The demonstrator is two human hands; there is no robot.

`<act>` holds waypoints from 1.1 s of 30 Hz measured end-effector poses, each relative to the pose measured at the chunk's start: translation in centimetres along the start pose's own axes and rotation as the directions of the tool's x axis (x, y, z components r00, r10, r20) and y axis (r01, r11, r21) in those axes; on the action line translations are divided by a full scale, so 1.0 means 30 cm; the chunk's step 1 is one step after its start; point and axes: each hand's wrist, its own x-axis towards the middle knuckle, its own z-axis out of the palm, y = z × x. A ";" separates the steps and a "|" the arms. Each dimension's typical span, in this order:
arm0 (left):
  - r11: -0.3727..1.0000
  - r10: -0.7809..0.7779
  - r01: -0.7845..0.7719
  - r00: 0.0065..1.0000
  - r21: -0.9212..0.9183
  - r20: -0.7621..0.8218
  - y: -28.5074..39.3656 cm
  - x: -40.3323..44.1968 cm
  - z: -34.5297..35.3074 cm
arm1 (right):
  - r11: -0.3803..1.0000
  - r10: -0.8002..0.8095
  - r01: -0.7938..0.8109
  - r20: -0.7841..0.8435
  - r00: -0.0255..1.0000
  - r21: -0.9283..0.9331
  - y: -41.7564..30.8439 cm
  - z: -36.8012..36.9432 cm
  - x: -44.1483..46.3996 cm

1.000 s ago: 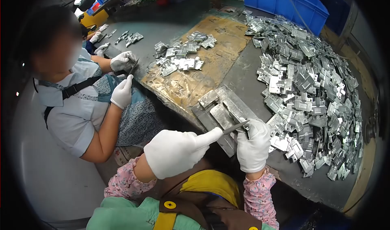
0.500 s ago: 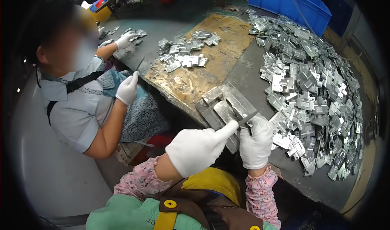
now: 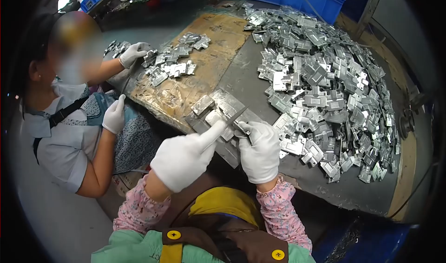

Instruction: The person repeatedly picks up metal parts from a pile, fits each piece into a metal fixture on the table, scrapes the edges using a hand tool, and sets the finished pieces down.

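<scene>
My left hand (image 3: 183,163), in a white glove, is closed round a dark tapered blade (image 3: 236,116), its index finger stretched along it; whether this is a knife or a file I cannot make out. The white-gloved right hand (image 3: 260,153) pinches a small metal casting (image 3: 244,127), mostly hidden by the fingers. Blade and casting meet or nearly meet. Just beyond both hands lies a grey metal block fixture (image 3: 230,103) at the table's edge.
A large heap of silvery castings (image 3: 320,91) covers the right of the table. A smaller group of castings (image 3: 174,60) lies on the brown board (image 3: 218,35). On the left sits a co-worker, whose gloved hand (image 3: 134,53) touches parts. Behind stands a blue crate (image 3: 297,0).
The view has shifted, so everything sits further left. My hands keep their holds, with the blade at a steeper angle. The co-worker's far hand has come to the smaller group of castings.
</scene>
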 end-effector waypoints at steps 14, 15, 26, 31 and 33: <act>0.992 0.014 -0.026 0.996 0.123 0.094 0.117 -0.100 0.028 | 1.000 0.025 -0.025 0.034 0.999 0.002 0.004 -0.010 -0.002; 0.992 0.007 -0.020 0.995 0.121 0.101 0.117 -0.100 0.029 | 1.000 0.028 -0.029 0.041 0.999 0.002 0.002 -0.004 -0.007; 0.992 0.073 -0.070 0.997 0.102 -0.028 0.099 -0.117 0.088 | 0.997 -0.030 0.031 0.007 1.000 -0.069 -0.012 0.001 -0.005; 0.994 0.065 -0.059 0.995 0.088 -0.069 0.120 -0.045 0.108 | 0.998 -0.030 0.031 0.024 0.999 -0.053 0.006 0.003 -0.014; 0.996 0.049 -0.048 0.999 0.072 -0.013 0.112 -0.087 0.072 | 0.999 -0.025 0.026 0.042 0.999 -0.034 0.002 -0.003 -0.009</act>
